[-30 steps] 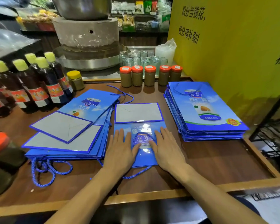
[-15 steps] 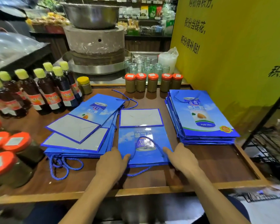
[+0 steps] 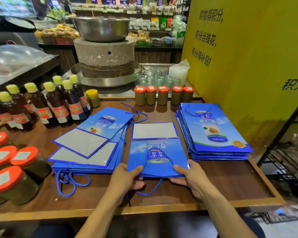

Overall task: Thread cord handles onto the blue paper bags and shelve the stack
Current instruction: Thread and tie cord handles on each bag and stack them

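The bag (image 3: 157,158) lies flat at the near middle of the table (image 3: 230,184), with a cord (image 3: 151,189) looping out under its near edge. The left hand (image 3: 125,176) and right hand (image 3: 190,178) pinch that edge at its corners, thumbs on top and fingers beneath. A fanned pile (image 3: 86,152) lies just to the left and a neat stack (image 3: 213,134) to the right. Jars (image 3: 163,97) stand behind.

Person, seen from above: left hand (image 3: 126,177), right hand (image 3: 191,179), both forearms bare; dark navy garment (image 3: 253,227) low in view.
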